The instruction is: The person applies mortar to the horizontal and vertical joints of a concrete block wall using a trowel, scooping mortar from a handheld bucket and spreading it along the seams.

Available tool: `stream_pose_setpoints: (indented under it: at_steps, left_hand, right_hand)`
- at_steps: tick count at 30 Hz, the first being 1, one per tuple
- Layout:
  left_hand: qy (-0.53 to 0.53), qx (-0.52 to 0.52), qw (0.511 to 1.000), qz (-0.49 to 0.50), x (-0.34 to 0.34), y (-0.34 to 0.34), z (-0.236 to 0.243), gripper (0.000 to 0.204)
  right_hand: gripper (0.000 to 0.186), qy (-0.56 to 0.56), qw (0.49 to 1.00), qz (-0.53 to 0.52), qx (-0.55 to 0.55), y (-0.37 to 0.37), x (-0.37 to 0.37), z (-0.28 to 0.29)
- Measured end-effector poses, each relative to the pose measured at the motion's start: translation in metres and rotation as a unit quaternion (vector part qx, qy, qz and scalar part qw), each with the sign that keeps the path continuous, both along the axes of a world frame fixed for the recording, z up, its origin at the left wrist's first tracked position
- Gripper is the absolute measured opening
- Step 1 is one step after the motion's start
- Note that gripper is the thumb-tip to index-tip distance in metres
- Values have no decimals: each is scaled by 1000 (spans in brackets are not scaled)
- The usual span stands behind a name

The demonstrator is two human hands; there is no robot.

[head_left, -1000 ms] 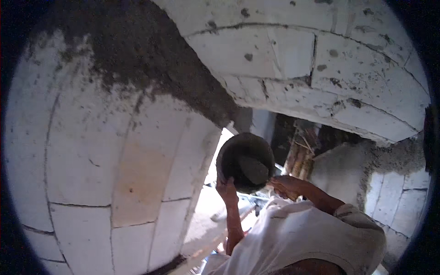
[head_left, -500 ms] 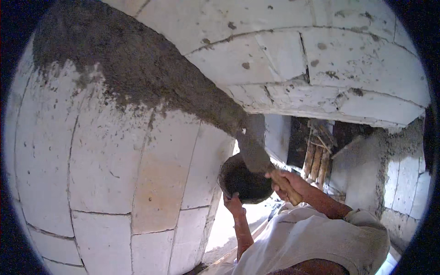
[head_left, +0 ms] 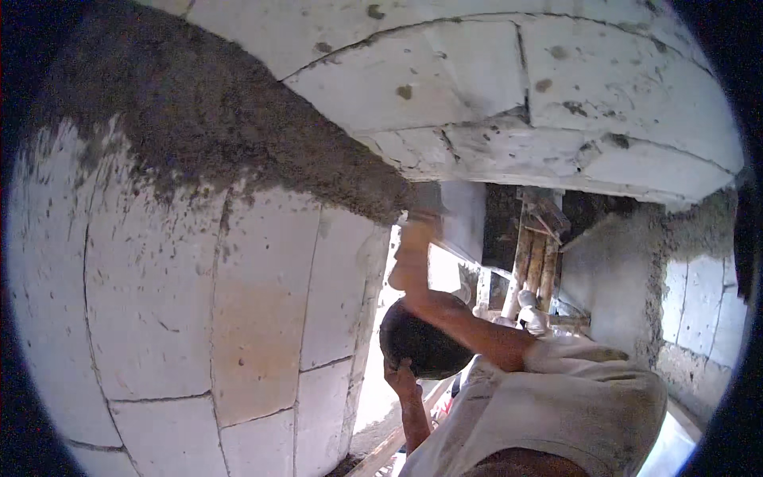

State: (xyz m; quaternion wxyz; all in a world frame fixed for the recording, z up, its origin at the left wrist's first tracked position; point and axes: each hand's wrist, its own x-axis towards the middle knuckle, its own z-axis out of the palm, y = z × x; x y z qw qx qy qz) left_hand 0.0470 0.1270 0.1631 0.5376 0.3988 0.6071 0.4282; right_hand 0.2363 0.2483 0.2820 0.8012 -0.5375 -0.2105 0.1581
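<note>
My left hand (head_left: pixel 402 374) grips the lower rim of a black bucket (head_left: pixel 417 347), which is tilted beneath my raised right arm. My right hand (head_left: pixel 412 250), blurred by motion, is up at the edge of the white block wall (head_left: pixel 151 302), closed on a trowel (head_left: pixel 427 196) whose grey blade is smeared at the right end of a dark, rough band of wet mortar (head_left: pixel 207 103). The band runs along the top of the wall. Whether the blade touches the mortar cannot be told.
Pale blockwork (head_left: pixel 604 79) with mortar spots spans above. Behind my hands are a bright opening, upright wooden poles (head_left: pixel 534 266) and a small white object (head_left: pixel 531 318). A partly rendered wall (head_left: pixel 699 310) stands at the right. A wooden plank (head_left: pixel 373 461) lies low.
My right hand has risen from the bucket with the trowel to the mortar band, swinging up and left. The bucket in my left hand has moved lower.
</note>
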Motion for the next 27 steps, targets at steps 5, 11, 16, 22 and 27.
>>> stream_pose_setpoints:
  at_steps: [5,11,16,22,27]
  left_hand:
    - [38,-17,999,-7,-66,-25,-41,51]
    - [-24,21,998,50,-46,-15,-33,55]
    - [-52,49,996,50,-21,1,7,55]
    - [9,40,999,29,-34,14,-5,59]
    - [-8,4,998,64,-11,-2,24,49]
  right_hand:
    - [45,67,898,377,217,4,-60,253]
    - [50,12,834,466,295,-35,-42,157]
    - [47,8,847,509,-153,-100,41,14]
    - [35,-198,906,292,-235,-68,109,-57]
    - [32,-220,930,250,-153,-9,124,-43]
